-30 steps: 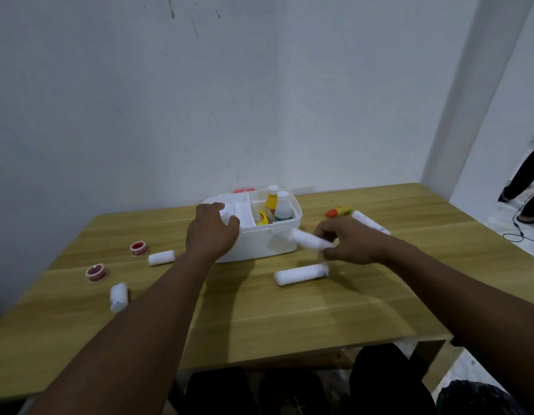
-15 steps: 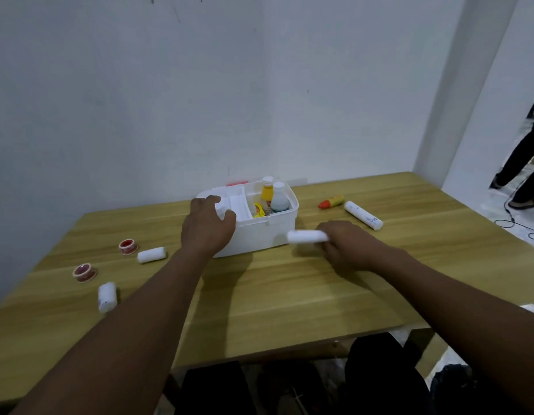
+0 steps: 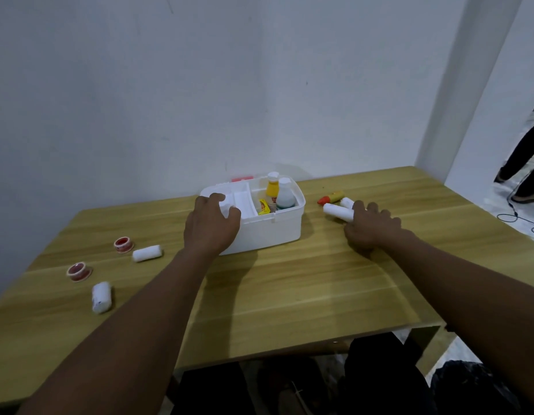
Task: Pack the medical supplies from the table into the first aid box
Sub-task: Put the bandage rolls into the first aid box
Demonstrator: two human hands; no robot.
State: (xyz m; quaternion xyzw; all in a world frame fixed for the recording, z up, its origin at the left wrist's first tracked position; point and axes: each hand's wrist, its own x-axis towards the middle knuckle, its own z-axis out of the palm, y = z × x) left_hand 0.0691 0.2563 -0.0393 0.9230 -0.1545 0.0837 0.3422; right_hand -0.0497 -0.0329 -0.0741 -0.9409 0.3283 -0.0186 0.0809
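Note:
The open white first aid box [image 3: 268,232] stands at the back middle of the wooden table [image 3: 289,289]. It holds a yellow bottle [image 3: 272,191], a white bottle [image 3: 285,196] and a small yellow packet [image 3: 263,206]. My left hand [image 3: 210,227] grips the box's front left corner, fingers curled over the rim. My right hand [image 3: 372,227] rests on the table to the right of the box, closed on a white bandage roll [image 3: 337,211] that sticks out to the left. Behind that roll lie a white tube [image 3: 346,202], partly hidden, and an orange-red tube [image 3: 330,197].
On the left of the table lie two red tape rolls [image 3: 123,245] [image 3: 79,271] and two white bandage rolls [image 3: 147,253] [image 3: 101,296]. A wall runs just behind the box. A person's legs [image 3: 526,163] and a floor cable [image 3: 520,218] are at the far right.
My right hand has carried the bandage roll from in front of the box to the right, next to the tubes. The second roll that lay before the box is out of sight. My left hand stays.

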